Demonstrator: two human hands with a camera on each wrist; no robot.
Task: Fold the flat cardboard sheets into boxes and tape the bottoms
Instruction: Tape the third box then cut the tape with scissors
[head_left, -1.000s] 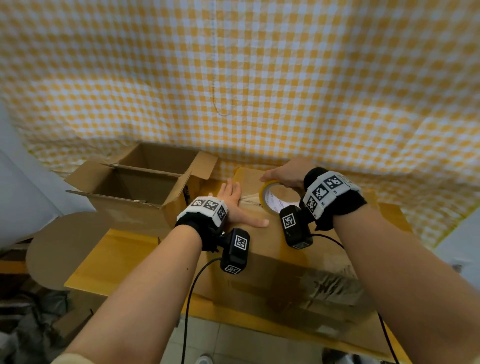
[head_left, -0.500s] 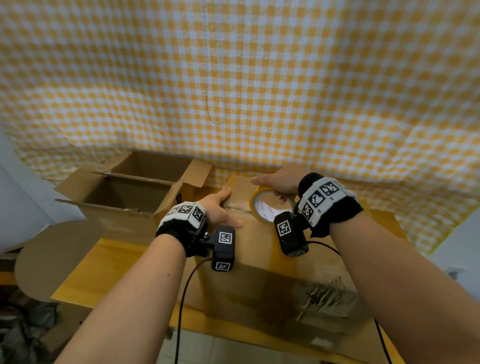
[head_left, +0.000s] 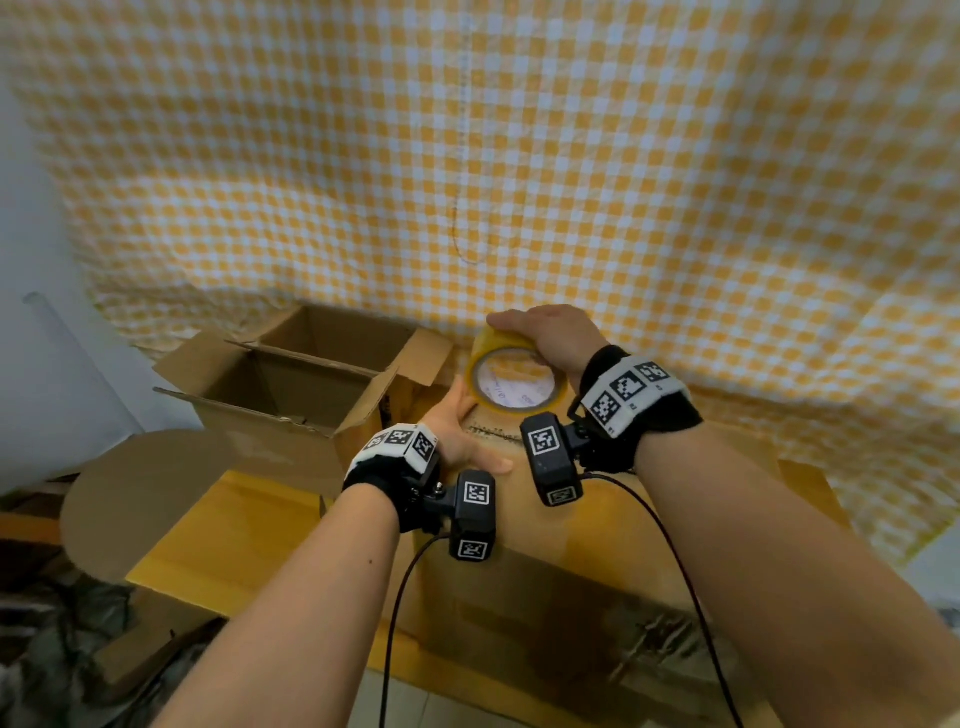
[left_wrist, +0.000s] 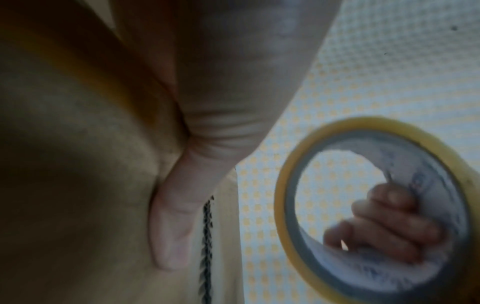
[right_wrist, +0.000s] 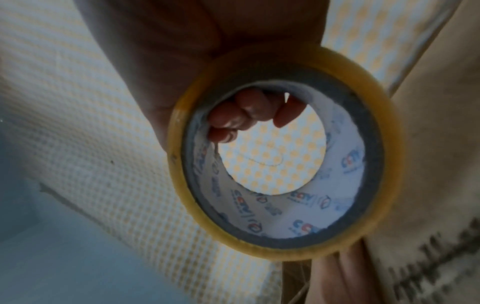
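A closed cardboard box (head_left: 597, 519) lies on the wooden table (head_left: 218, 530) in front of me. My left hand (head_left: 457, 431) lies flat on the box top beside the centre seam, fingers straight and thumb (left_wrist: 176, 226) stretched out. My right hand (head_left: 545, 332) grips a yellowish tape roll (head_left: 514, 382) from above at the box's far edge, and its fingertips (right_wrist: 244, 111) curl into the core. The roll (right_wrist: 259, 246) stands on edge just past the left fingertips. Whether a strip of tape runs from the roll to the box cannot be made out.
A second cardboard box (head_left: 291, 384) stands open, flaps up, at the left rear of the table. A round cardboard disc (head_left: 140, 493) leans off the table's left edge. A yellow checked cloth (head_left: 519, 156) hangs close behind both boxes.
The right hand has carried the tape roll away from me to the box's far edge and lifted it. The left hand has stayed on the box top, shifted forward behind the roll.
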